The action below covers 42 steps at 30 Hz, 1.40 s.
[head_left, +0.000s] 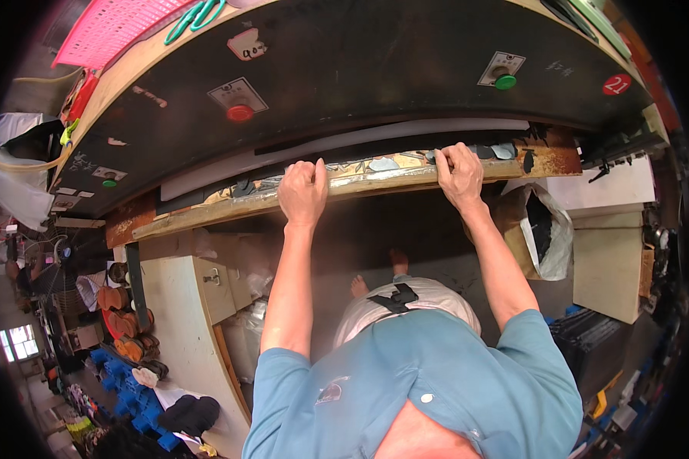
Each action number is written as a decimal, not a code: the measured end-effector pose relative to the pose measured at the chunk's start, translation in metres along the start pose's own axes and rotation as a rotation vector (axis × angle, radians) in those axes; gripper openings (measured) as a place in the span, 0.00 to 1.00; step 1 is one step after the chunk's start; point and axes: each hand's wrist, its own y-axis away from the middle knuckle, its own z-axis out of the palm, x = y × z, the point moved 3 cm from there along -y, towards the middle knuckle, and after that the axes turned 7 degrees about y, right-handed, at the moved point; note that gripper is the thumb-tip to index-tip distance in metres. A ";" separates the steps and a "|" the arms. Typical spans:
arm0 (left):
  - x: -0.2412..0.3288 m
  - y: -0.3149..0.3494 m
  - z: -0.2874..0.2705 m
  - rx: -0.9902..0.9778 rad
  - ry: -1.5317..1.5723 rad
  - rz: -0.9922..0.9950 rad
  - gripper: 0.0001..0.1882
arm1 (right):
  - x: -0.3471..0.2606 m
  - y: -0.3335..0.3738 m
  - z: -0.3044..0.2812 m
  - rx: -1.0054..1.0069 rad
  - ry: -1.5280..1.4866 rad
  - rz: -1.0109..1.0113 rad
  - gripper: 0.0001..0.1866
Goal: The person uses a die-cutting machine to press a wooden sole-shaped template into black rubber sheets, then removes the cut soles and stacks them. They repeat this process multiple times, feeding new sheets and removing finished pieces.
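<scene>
Both my arms reach forward to a narrow wooden ledge (360,186) along the front of a black machine. My left hand (302,193) rests at the ledge, left of the middle, its fingers curled and its thumb up. Farther right, my right hand (461,177) is bent over the same ledge with its fingers closed. Whatever is under the fingers of either hand is hidden. Between and beside the hands, dark, grey and tan flat scraps (384,164) lie along the ledge. Behind them runs a long pale sheet or slab (344,147) in the machine's slot.
The black front panel (375,69) carries a red button (240,113) and a green button (505,82). Green-handled scissors (195,19) and a pink basket (115,30) are on top. A cabinet (180,306) stands left; an open sack (547,233) stands right.
</scene>
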 end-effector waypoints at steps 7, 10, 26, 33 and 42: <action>-0.004 0.001 0.000 -0.010 0.010 -0.011 0.19 | -0.003 -0.002 -0.003 -0.024 -0.028 0.006 0.06; -0.005 0.003 0.000 -0.018 0.018 -0.028 0.18 | 0.001 0.003 -0.001 -0.031 -0.071 0.006 0.06; 0.019 0.105 -0.066 -0.278 0.305 -0.087 0.10 | -0.095 0.050 -0.008 -0.227 -0.465 0.196 0.08; -0.036 0.096 -0.125 0.002 0.333 -0.270 0.21 | -0.261 0.045 0.085 -0.545 -0.268 -0.080 0.52; -0.029 0.172 -0.135 -0.149 0.052 -0.146 0.28 | -0.277 0.096 0.042 -0.564 -0.422 0.028 0.51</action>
